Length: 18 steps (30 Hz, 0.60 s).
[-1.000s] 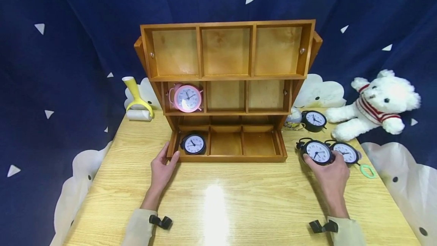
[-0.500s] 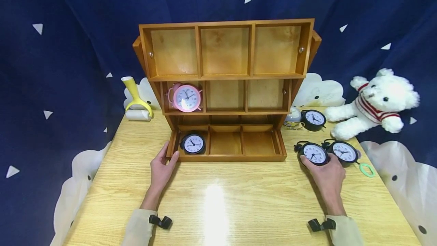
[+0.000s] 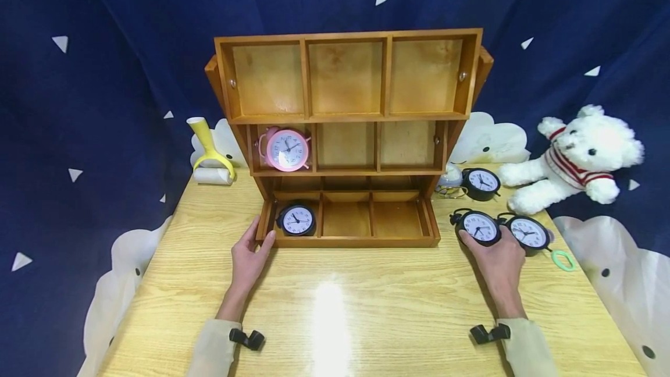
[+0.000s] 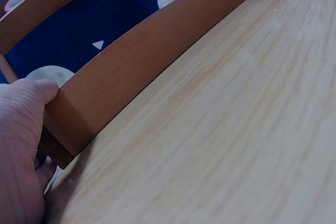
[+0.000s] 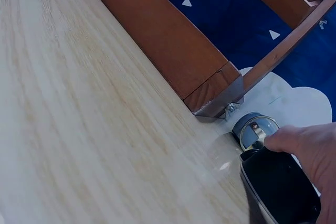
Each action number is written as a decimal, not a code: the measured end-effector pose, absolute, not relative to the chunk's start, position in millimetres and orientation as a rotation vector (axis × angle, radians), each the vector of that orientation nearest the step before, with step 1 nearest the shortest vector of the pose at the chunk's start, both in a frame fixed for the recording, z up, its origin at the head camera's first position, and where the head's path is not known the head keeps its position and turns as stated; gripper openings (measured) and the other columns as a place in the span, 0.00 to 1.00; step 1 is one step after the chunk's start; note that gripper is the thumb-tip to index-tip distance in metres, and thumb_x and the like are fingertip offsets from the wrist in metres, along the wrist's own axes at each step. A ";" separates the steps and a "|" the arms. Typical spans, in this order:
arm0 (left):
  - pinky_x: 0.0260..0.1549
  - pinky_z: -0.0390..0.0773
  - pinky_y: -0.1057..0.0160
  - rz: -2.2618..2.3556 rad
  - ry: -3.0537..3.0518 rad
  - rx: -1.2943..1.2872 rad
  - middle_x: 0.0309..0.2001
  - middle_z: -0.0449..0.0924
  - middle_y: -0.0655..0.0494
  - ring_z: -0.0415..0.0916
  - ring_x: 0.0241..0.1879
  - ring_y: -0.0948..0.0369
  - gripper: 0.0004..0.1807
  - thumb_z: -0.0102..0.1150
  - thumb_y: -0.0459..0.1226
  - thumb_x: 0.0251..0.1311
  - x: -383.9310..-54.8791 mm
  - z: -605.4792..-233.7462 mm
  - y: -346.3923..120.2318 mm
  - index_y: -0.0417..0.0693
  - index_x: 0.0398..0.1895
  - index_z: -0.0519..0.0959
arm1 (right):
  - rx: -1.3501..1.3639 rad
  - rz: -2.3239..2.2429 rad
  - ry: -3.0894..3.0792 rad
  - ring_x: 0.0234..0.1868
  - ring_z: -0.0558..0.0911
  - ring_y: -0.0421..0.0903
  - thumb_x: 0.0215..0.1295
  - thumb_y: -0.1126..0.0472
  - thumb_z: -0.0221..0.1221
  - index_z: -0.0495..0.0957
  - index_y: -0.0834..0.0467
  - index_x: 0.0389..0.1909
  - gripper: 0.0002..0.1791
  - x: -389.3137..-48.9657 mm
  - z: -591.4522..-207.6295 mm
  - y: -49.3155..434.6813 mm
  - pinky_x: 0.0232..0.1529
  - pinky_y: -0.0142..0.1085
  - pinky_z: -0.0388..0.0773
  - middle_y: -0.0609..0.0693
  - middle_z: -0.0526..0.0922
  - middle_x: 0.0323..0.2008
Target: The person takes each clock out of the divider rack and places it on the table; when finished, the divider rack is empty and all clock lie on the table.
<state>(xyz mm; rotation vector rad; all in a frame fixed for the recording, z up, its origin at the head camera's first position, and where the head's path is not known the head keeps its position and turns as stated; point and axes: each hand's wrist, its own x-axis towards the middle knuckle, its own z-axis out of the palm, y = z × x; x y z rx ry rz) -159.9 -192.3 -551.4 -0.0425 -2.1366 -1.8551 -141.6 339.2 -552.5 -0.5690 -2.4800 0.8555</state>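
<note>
My left hand holds the front left corner of a three-tier wooden shelf; in the left wrist view its thumb lies on the corner's upper edge, fingers round the side. At the right, my right hand grips a black twin-bell alarm clock between thumb and fingers, face up. The right wrist view shows the clock's black side. Close beside it lies another black alarm clock. A third black clock lies in the bottom left compartment, and a pink alarm clock sits in the middle tier's left compartment.
Behind the held clock are another black clock and a pale clock-like item. A white teddy bear in a striped sweater and a green ring lie at right. A yellow-handled roller stands at left.
My right hand has shifted slightly left with the held clock, widening its distance from the neighbouring black clock. The left hand stays at the shelf corner.
</note>
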 end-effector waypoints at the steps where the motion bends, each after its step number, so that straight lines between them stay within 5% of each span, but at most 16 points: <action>1: 0.63 0.74 0.65 -1.856 -2.134 -0.042 0.72 0.67 0.30 0.70 0.68 0.40 0.34 0.67 0.29 0.68 -159.8 -551.3 -192.4 0.25 0.73 0.66 | -0.569 0.860 -2.484 0.53 0.78 0.77 0.52 0.39 0.78 0.75 0.73 0.63 0.50 -142.5 -552.5 339.3 0.56 0.66 0.73 0.78 0.81 0.54; 18: 0.64 0.72 0.64 -1.838 -2.153 -0.045 0.72 0.66 0.30 0.69 0.70 0.41 0.34 0.67 0.29 0.68 -158.9 -549.7 -192.6 0.25 0.73 0.66 | -0.533 0.818 -2.475 0.57 0.76 0.78 0.58 0.39 0.74 0.72 0.72 0.67 0.49 -145.2 -548.7 336.9 0.59 0.69 0.71 0.78 0.79 0.57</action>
